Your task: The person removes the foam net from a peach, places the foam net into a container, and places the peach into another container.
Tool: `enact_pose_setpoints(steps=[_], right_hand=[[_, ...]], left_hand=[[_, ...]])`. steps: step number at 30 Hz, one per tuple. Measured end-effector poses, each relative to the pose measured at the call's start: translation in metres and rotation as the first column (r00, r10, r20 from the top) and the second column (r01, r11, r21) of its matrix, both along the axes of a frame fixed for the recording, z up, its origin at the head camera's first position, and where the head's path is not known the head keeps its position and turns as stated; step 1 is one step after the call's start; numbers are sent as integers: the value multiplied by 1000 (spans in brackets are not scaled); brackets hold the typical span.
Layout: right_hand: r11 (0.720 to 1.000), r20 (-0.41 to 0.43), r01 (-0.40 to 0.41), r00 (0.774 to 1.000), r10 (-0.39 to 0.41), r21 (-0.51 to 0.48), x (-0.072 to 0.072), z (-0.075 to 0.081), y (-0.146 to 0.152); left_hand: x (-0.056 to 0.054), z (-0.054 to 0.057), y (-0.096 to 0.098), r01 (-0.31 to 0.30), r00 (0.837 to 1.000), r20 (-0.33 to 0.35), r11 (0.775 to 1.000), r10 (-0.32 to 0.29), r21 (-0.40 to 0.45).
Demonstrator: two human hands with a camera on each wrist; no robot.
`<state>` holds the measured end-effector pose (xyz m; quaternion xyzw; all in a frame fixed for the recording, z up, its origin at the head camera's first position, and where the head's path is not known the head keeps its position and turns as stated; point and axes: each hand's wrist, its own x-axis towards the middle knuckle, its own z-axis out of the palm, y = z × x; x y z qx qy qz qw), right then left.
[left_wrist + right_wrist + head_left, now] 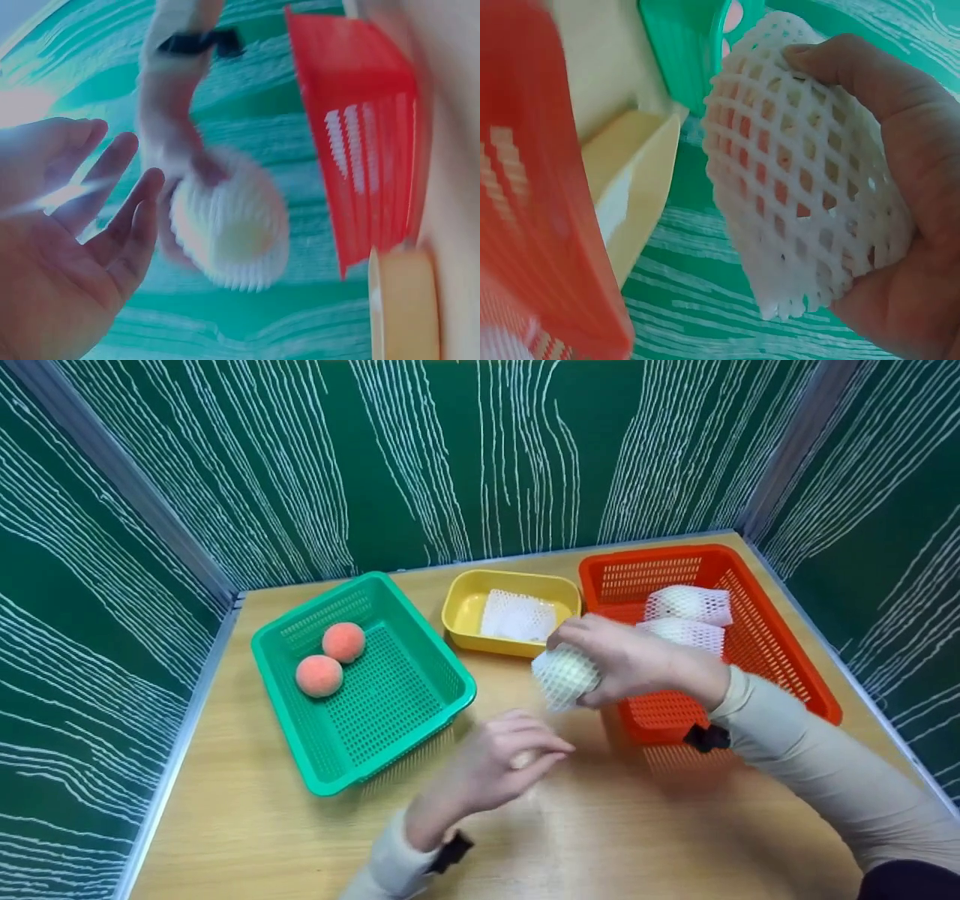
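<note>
Above the table my right hand (626, 660) grips a pale round fruit in a white foam net (566, 679). In the right wrist view the thumb lies over the net sleeve (802, 165), and a reddish patch shows through its mesh. My left hand (502, 761) hovers lower and to the left, apart from the netted fruit. The left wrist view shows the left hand (71, 232) with loosely bent fingers and nothing held. Behind the right hand, the red basket (645, 556) holds two more netted round fruits (686, 604), partly hidden.
At the left stands a green basket (450, 697) with two fuzzy pink-orange peach-like balls (330, 660). Between the baskets, a yellow tray (472, 641) contains white foam netting (517, 616). Green panels with white streaks (405, 457) enclose the wooden table (247, 825).
</note>
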<state>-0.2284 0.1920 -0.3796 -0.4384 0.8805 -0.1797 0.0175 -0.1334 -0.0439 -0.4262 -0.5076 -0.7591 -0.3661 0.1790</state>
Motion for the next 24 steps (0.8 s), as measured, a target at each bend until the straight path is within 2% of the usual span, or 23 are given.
enact_pose_setpoints(steps=[4,6,10,15,17,19,24], right_hand=[[999,60,23,998,-22,-22,13,-12,-13],[999,71,25,997,-22,-45,19,-19,-19],[991,68,4,998,5,-131,25,-34,-29],[971,60,9,998,5,-240,27,-56,-35],[957,45,-7,999,20,-290,28,-68,-36],[939,22,-43,998,54,-341,29,-81,-39],[893,-1,-117,992,130,-436,32,-109,-45]], left_hand=[[2,1,-32,-74,993,104,993,64,92],[2,0,-43,-122,982,163,984,100,131],[1,-1,-59,-232,942,283,961,183,149],[-6,-3,-63,-316,898,365,938,247,142],[-7,-10,-64,-333,884,392,931,255,146],[-5,-21,-66,-352,862,429,927,269,127],[7,-46,-72,-366,794,538,929,283,51]])
